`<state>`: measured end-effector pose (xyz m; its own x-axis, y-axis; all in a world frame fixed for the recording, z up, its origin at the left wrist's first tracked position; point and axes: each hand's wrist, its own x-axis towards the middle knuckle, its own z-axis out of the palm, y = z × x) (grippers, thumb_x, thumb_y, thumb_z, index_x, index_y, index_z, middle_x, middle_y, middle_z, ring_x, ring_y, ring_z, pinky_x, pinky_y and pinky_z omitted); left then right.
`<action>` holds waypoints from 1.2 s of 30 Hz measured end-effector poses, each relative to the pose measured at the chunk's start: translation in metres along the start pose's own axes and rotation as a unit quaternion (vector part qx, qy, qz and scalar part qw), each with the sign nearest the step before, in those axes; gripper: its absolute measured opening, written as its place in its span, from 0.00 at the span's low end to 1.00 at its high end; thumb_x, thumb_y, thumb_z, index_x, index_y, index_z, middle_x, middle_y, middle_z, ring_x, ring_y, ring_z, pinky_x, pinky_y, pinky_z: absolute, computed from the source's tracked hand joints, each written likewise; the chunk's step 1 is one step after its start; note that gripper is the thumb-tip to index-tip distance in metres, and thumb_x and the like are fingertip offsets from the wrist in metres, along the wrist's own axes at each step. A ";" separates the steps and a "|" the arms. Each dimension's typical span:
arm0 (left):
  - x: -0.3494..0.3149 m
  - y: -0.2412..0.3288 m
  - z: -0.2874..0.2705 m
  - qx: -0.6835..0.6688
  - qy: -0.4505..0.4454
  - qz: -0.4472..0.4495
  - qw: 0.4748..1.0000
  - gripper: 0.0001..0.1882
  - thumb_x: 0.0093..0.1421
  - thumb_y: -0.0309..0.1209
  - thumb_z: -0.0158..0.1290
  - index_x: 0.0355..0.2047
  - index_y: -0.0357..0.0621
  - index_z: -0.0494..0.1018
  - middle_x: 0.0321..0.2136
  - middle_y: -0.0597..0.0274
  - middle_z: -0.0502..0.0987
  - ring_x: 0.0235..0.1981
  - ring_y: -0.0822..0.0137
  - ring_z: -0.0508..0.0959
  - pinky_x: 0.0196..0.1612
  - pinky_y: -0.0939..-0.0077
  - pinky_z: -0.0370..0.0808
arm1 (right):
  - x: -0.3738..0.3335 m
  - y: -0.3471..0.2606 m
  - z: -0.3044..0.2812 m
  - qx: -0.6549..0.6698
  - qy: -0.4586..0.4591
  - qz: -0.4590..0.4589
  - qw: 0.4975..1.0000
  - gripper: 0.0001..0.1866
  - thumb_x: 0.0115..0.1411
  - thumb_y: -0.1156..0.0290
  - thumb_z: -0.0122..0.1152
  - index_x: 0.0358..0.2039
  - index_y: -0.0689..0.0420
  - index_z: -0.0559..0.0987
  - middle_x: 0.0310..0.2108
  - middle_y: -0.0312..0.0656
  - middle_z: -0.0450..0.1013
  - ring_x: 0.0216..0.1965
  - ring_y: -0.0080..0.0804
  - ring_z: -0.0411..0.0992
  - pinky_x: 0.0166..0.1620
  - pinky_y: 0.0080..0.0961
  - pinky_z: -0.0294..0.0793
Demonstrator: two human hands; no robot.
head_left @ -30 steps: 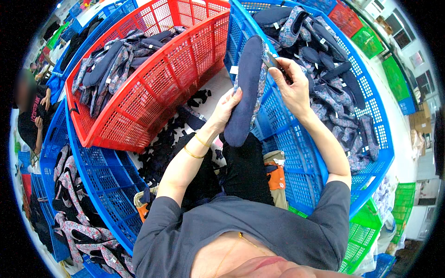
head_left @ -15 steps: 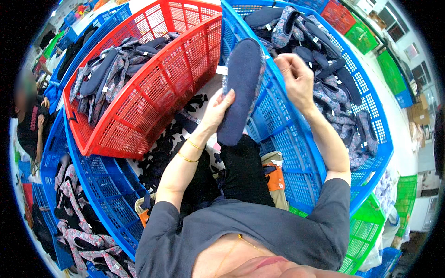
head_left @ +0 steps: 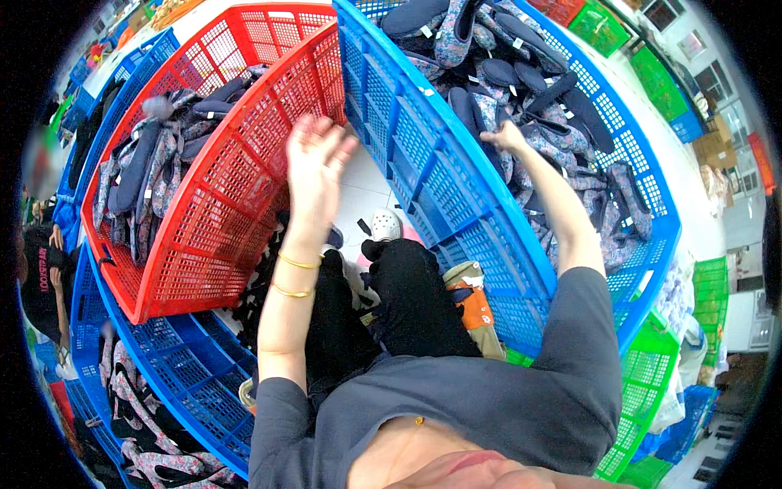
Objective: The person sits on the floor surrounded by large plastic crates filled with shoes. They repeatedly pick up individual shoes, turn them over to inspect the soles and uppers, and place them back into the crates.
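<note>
My left hand [head_left: 320, 151] is raised beside the red basket's near wall. It is blurred, with its fingers apart and nothing in them. Over on the right, my right hand [head_left: 508, 138] reaches over the blue basket's wall into a heap of slippers. Its fingers are closed at the edge of a floral slipper [head_left: 498, 163], though the grip is partly hidden. Dark navy soles and floral uppers with small white tags show in this heap. More such slippers [head_left: 130, 175] lie heaped in the red basket [head_left: 220, 179], where a blurred spot shows at the top.
The large blue basket [head_left: 444, 163] stands to my right, its wall close to my knees. Another blue basket [head_left: 175, 359] with floral slippers is at lower left. A white clog [head_left: 386, 224] shows on the floor between the baskets. A person [head_left: 45, 277] is at far left.
The navy-soled slipper has left my left hand, which has moved left and opened. My right hand has gone down into the blue basket's slippers. The view has shifted slightly.
</note>
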<state>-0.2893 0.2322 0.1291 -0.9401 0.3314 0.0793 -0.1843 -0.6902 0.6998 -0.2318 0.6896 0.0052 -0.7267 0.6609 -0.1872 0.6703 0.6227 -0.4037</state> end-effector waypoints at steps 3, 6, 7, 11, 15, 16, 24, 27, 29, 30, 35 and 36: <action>-0.019 -0.035 0.001 0.053 -0.011 -0.036 0.998 0.24 0.61 0.22 0.50 0.57 0.40 0.59 0.51 0.55 0.66 0.50 0.62 0.71 0.54 0.63 0.73 | -0.010 0.011 0.032 -0.043 0.028 -0.029 0.998 0.32 0.37 0.54 0.74 0.38 0.64 0.78 0.36 0.53 0.77 0.41 0.46 0.77 0.45 0.36 0.74; -0.023 -0.049 -0.012 0.134 -0.047 -0.044 0.989 0.18 0.62 0.25 0.50 0.53 0.40 0.65 0.49 0.60 0.70 0.48 0.68 0.72 0.51 0.70 0.72 | 0.001 0.012 -0.006 0.078 0.176 -0.098 0.976 0.22 0.41 0.61 0.70 0.35 0.62 0.79 0.33 0.47 0.78 0.34 0.40 0.76 0.41 0.33 0.73; -0.025 -0.044 -0.016 0.139 -0.054 -0.037 0.988 0.17 0.62 0.25 0.50 0.52 0.40 0.66 0.48 0.60 0.70 0.47 0.68 0.72 0.51 0.70 0.72 | -0.012 -0.018 -0.024 0.260 0.138 -0.214 0.931 0.22 0.45 0.63 0.69 0.39 0.62 0.78 0.32 0.40 0.77 0.30 0.30 0.73 0.37 0.28 0.72; -0.034 -0.033 -0.010 0.145 -0.119 -0.015 0.982 0.17 0.62 0.25 0.51 0.52 0.38 0.67 0.47 0.59 0.72 0.45 0.69 0.73 0.48 0.71 0.74 | -0.102 -0.120 -0.108 0.170 0.276 -0.407 0.854 0.20 0.49 0.78 0.64 0.44 0.58 0.77 0.35 0.40 0.74 0.36 0.29 0.73 0.39 0.23 0.72; -0.044 -0.023 0.002 0.089 -0.195 0.059 0.975 0.33 0.61 0.23 0.52 0.64 0.40 0.53 0.60 0.55 0.62 0.55 0.62 0.69 0.51 0.60 0.76 | -0.183 -0.172 -0.120 0.044 0.258 -0.539 0.801 0.22 0.47 0.83 0.61 0.44 0.53 0.78 0.40 0.41 0.75 0.39 0.38 0.76 0.39 0.26 0.76; -0.046 -0.019 0.004 0.078 -0.202 0.070 0.974 0.35 0.60 0.21 0.53 0.65 0.40 0.51 0.60 0.55 0.61 0.56 0.61 0.67 0.51 0.58 0.76 | -0.192 -0.176 -0.112 0.020 0.258 -0.560 0.787 0.23 0.47 0.83 0.61 0.45 0.52 0.78 0.41 0.40 0.75 0.39 0.37 0.77 0.37 0.26 0.77; -0.053 -0.010 -0.008 0.176 -0.110 0.074 0.975 0.26 0.56 0.30 0.62 0.52 0.39 0.63 0.50 0.58 0.67 0.47 0.69 0.73 0.41 0.79 0.77 | -0.217 -0.182 -0.081 -0.126 0.237 -0.596 0.756 0.29 0.47 0.82 0.59 0.52 0.49 0.74 0.48 0.38 0.73 0.42 0.37 0.77 0.38 0.28 0.78; -0.055 -0.005 -0.003 0.137 -0.091 0.078 0.983 0.20 0.58 0.32 0.60 0.47 0.40 0.66 0.48 0.58 0.70 0.46 0.69 0.74 0.42 0.80 0.76 | -0.226 -0.179 -0.083 -0.164 0.230 -0.575 0.768 0.28 0.49 0.80 0.58 0.53 0.47 0.74 0.50 0.37 0.73 0.43 0.34 0.76 0.38 0.27 0.78; -0.054 -0.006 -0.003 0.153 -0.092 0.073 0.981 0.16 0.59 0.31 0.59 0.43 0.40 0.68 0.49 0.57 0.71 0.46 0.69 0.74 0.45 0.79 0.75 | -0.232 -0.174 -0.084 -0.180 0.232 -0.561 0.774 0.28 0.49 0.80 0.58 0.53 0.47 0.74 0.51 0.37 0.72 0.43 0.33 0.76 0.38 0.26 0.77; -0.054 -0.007 -0.002 0.160 -0.094 0.070 0.980 0.13 0.60 0.31 0.58 0.41 0.40 0.69 0.49 0.56 0.72 0.46 0.69 0.74 0.47 0.78 0.74 | -0.236 -0.173 -0.087 -0.183 0.228 -0.555 0.779 0.27 0.49 0.79 0.60 0.52 0.48 0.74 0.51 0.37 0.72 0.43 0.34 0.76 0.39 0.26 0.77; -0.054 -0.013 -0.009 0.141 -0.106 0.071 0.982 0.08 0.62 0.30 0.56 0.37 0.40 0.71 0.49 0.55 0.73 0.47 0.71 0.74 0.52 0.75 0.70 | -0.289 -0.206 -0.106 0.039 0.181 -0.440 0.879 0.19 0.55 0.68 0.65 0.48 0.55 0.76 0.44 0.39 0.74 0.37 0.28 0.75 0.40 0.21 0.73; -0.054 -0.013 -0.007 0.144 -0.110 0.078 0.980 0.08 0.62 0.30 0.55 0.37 0.40 0.71 0.49 0.55 0.73 0.47 0.71 0.74 0.53 0.75 0.70 | -0.292 -0.205 -0.105 0.117 0.094 -0.416 0.897 0.18 0.56 0.67 0.65 0.47 0.57 0.76 0.42 0.38 0.74 0.37 0.26 0.74 0.41 0.20 0.72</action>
<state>-0.2378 0.2184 0.1104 -0.8596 0.3893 0.3310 0.0751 -0.5444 0.8354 -0.1416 0.4130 0.2369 -0.9073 0.0806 0.4126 -0.1592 0.8424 -0.5147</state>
